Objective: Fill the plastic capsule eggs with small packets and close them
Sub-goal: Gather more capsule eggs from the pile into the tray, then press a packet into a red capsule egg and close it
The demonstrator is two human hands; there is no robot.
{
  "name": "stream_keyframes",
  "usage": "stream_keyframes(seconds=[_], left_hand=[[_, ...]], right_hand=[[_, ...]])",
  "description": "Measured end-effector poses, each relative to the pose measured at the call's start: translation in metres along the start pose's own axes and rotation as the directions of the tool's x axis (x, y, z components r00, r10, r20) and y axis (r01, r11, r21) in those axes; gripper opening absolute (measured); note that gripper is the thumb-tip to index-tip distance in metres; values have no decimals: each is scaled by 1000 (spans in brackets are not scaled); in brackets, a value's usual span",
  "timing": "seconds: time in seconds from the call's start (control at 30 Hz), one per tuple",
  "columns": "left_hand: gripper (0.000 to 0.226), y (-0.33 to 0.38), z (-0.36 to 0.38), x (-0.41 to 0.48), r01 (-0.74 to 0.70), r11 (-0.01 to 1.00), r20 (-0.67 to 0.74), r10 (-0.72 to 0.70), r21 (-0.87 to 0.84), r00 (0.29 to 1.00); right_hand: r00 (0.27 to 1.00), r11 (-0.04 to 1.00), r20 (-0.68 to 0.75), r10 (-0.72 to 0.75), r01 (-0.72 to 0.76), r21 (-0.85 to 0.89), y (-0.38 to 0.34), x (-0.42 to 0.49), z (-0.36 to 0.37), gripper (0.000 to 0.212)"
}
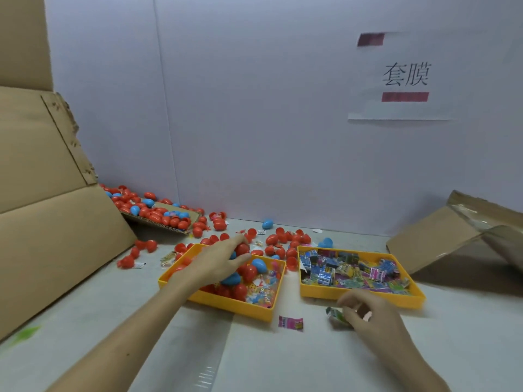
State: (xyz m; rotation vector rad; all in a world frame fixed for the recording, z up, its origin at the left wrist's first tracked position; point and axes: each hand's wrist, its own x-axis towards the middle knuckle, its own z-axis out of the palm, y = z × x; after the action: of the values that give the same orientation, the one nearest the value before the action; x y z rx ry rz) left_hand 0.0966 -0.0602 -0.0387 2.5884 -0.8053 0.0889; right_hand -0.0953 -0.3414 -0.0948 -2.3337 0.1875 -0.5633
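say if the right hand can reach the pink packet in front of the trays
Probably yes: the pink packet lies uncovered on the table just left of the right hand, nothing between them, though that hand pinches a green packet.

A white wall [254, 108] stands behind the grey table [254, 357]. On the wall's right part hangs a paper sign [402, 77] with two black printed characters between two blurred reddish bars. A big cardboard box [51, 207] leans at the left, its torn flap edge turned towards the wall, and a flat cardboard sheet [158, 223] lies at its foot. A folded cardboard piece [441, 236] rests at the right. Two yellow trays, the left tray [226, 305] and the right tray [407, 299], sit near each other mid-table. A green smear [25, 333] marks the table's near-left edge.
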Motion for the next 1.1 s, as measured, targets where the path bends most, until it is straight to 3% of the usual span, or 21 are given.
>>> stream_keyframes(seconds=[0.13, 0.27, 0.37, 0.47, 0.63, 0.73, 0.87, 1.1], left_hand=[[41, 0, 14, -5, -44, 997, 34, 42, 64, 999], [39, 4, 14, -14, -61, 982, -90, 78, 181, 993], [21, 23, 14, -24, -101, 989, -111, 90, -104, 990], [16, 65, 24, -38, -221, 897, -135, 183, -382, 974], [27, 128, 75, -55, -402, 846, -204, 351, -349, 914], [40, 133, 97, -54, -366, 870, -128, 343, -331, 931], [54, 122, 110, -58, -304, 878, -108, 284, -370, 953], [44, 112, 114, -57, -351, 824, -129, 329, -445, 936]], right_hand=[[993, 999, 114, -33, 34, -12, -4, -5, -1, 26], [993, 995, 96, -61, 69, -74, -6, -7, 2, 20], [992, 991, 96, -77, 87, -103, -9, -7, 5, 11], [991, 986, 93, -101, 112, -123, -8, -6, 8, 9], [991, 988, 70, -118, 124, -87, -4, -5, 8, 7], [990, 989, 52, -131, 135, -68, -5, -4, 8, 17], [992, 990, 37, -123, 125, -66, -6, -2, 9, 5], [989, 991, 93, -113, 106, 76, -16, -8, 9, 31]])
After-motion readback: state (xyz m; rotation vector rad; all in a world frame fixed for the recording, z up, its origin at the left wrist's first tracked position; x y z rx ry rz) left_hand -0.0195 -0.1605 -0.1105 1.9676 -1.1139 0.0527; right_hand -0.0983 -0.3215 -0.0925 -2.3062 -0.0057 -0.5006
